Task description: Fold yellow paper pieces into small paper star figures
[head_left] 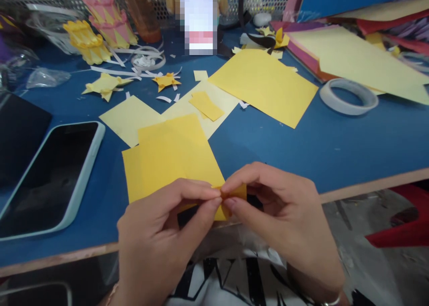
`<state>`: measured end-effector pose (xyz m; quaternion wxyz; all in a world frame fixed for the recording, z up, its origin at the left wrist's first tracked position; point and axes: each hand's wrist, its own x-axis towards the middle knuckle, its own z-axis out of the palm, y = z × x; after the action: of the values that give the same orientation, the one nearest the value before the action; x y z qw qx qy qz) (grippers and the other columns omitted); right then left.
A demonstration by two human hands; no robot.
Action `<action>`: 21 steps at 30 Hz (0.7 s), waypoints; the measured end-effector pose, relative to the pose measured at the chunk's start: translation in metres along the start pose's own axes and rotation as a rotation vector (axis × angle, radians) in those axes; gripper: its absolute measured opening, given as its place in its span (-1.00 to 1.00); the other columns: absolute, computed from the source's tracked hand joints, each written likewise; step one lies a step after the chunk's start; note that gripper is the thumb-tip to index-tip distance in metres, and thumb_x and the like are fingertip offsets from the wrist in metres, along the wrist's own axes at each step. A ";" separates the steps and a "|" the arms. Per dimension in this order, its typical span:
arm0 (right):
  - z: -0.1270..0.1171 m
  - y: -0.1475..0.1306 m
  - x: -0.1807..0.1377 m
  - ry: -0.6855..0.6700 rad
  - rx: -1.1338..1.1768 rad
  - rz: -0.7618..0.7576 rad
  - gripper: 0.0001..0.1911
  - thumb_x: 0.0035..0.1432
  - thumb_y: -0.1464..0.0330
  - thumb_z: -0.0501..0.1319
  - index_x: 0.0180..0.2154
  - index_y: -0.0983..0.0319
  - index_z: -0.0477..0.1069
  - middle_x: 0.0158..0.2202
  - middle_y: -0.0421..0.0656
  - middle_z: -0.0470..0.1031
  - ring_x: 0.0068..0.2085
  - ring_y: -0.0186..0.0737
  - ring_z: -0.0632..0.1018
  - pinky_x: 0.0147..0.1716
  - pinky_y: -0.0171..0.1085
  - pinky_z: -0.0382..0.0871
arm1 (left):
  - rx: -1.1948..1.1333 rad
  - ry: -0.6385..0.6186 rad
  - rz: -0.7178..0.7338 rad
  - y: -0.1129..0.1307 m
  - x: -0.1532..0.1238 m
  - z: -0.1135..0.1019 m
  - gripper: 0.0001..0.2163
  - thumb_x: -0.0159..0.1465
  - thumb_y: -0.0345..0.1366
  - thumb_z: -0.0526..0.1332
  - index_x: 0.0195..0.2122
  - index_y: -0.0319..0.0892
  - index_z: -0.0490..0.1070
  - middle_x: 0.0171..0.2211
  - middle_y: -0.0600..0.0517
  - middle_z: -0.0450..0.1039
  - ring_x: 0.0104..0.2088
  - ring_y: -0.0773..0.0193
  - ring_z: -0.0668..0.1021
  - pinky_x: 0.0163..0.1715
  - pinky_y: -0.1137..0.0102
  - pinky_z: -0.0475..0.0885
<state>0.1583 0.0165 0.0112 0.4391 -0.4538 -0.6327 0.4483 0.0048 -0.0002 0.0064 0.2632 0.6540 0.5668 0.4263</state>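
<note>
Near the table's front edge, a small piece of yellow paper [219, 214] is pinched between both hands. My left hand [167, 225] grips it with thumb and forefinger, and my right hand [281, 216] does the same from the other side. The fingertips nearly meet, hiding much of the paper and its exact folds. Just beyond my left hand lie overlapping yellow sheets [170, 156]. Behind those are pale yellow sheets [132, 118] with a small folded yellow strip [206, 105] on top. A larger yellow sheet [264, 84] lies farther back.
A phone [50, 176] lies at the left. A roll of tape [348, 96] sits at the right, before stacked coloured paper [351, 60]. Yellow paper stars [105, 86], white strips and tiered paper pieces [89, 42] occupy the back left. A blurred-out screen [199, 15] stands at the back.
</note>
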 end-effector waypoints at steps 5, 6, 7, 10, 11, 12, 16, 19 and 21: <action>0.000 0.000 0.000 -0.001 -0.003 0.005 -0.82 0.05 0.61 0.20 -0.39 0.21 0.42 -0.45 -0.31 0.50 -0.46 -0.47 0.51 -0.54 -0.52 0.36 | -0.049 -0.012 -0.051 0.001 0.001 0.001 -0.83 0.16 -0.45 0.25 -0.41 0.04 0.46 -0.44 0.38 0.54 -0.45 0.59 0.57 -0.36 0.80 0.44; 0.000 0.000 0.000 -0.001 -0.005 0.006 -0.81 0.04 0.61 0.20 -0.39 0.22 0.42 -0.45 -0.31 0.50 -0.46 -0.48 0.51 -0.55 -0.52 0.36 | -0.062 -0.011 -0.060 0.001 0.001 0.002 -0.83 0.16 -0.45 0.25 -0.40 0.04 0.46 -0.45 0.38 0.54 -0.45 0.58 0.57 -0.38 0.80 0.45; 0.000 0.000 -0.001 -0.001 -0.006 0.009 -0.81 0.04 0.62 0.20 -0.40 0.22 0.42 -0.46 -0.31 0.50 -0.46 -0.48 0.50 -0.55 -0.52 0.36 | -0.072 -0.013 -0.069 0.002 0.001 0.003 -0.83 0.16 -0.46 0.25 -0.40 0.04 0.46 -0.45 0.37 0.53 -0.46 0.58 0.57 -0.38 0.79 0.46; -0.001 -0.001 -0.001 -0.005 -0.016 0.020 -0.82 0.04 0.61 0.19 -0.40 0.21 0.42 -0.47 -0.31 0.49 -0.47 -0.46 0.50 -0.55 -0.50 0.36 | -0.085 -0.021 -0.075 0.002 0.001 0.004 -0.82 0.16 -0.47 0.26 -0.39 0.03 0.46 -0.46 0.38 0.53 -0.48 0.58 0.57 -0.41 0.81 0.45; -0.001 -0.001 -0.001 -0.006 -0.020 0.023 -0.82 0.04 0.61 0.19 -0.40 0.21 0.42 -0.48 -0.31 0.49 -0.48 -0.45 0.50 -0.57 -0.50 0.35 | -0.083 -0.020 -0.077 0.002 0.001 0.004 -0.82 0.15 -0.47 0.26 -0.39 0.03 0.46 -0.46 0.38 0.53 -0.48 0.59 0.57 -0.41 0.82 0.45; 0.000 -0.001 -0.001 -0.006 -0.025 0.024 -0.82 0.04 0.60 0.19 -0.40 0.22 0.42 -0.49 -0.31 0.48 -0.48 -0.46 0.50 -0.58 -0.50 0.34 | -0.081 -0.019 -0.079 0.002 0.002 0.004 -0.82 0.15 -0.47 0.26 -0.39 0.03 0.46 -0.46 0.38 0.53 -0.48 0.59 0.57 -0.41 0.83 0.45; 0.000 -0.002 -0.001 0.012 -0.041 0.016 -0.83 0.03 0.60 0.19 -0.40 0.22 0.41 -0.48 -0.31 0.49 -0.48 -0.47 0.49 -0.58 -0.51 0.32 | -0.115 -0.027 -0.088 0.004 0.002 0.001 -0.81 0.15 -0.47 0.25 -0.37 0.04 0.47 -0.44 0.38 0.53 -0.46 0.57 0.57 -0.38 0.79 0.48; 0.000 -0.002 -0.001 0.009 -0.049 0.025 -0.85 0.05 0.58 0.20 -0.41 0.23 0.41 -0.47 -0.32 0.48 -0.47 -0.49 0.50 -0.55 -0.53 0.35 | -0.131 -0.040 -0.105 0.004 0.000 0.001 -0.80 0.15 -0.45 0.25 -0.35 0.07 0.49 -0.42 0.39 0.54 -0.45 0.55 0.58 -0.36 0.75 0.50; 0.001 -0.002 -0.001 0.011 -0.066 0.031 -0.87 0.06 0.56 0.21 -0.41 0.23 0.40 -0.48 -0.33 0.48 -0.47 -0.50 0.49 -0.53 -0.54 0.35 | -0.130 -0.031 -0.111 0.003 0.000 0.001 -0.81 0.16 -0.42 0.26 -0.34 0.09 0.50 -0.41 0.40 0.55 -0.45 0.57 0.58 -0.37 0.78 0.48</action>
<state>0.1576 0.0149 0.0128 0.4203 -0.4801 -0.6378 0.4314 0.0069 -0.0011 0.0085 0.3369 0.6096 0.5693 0.4368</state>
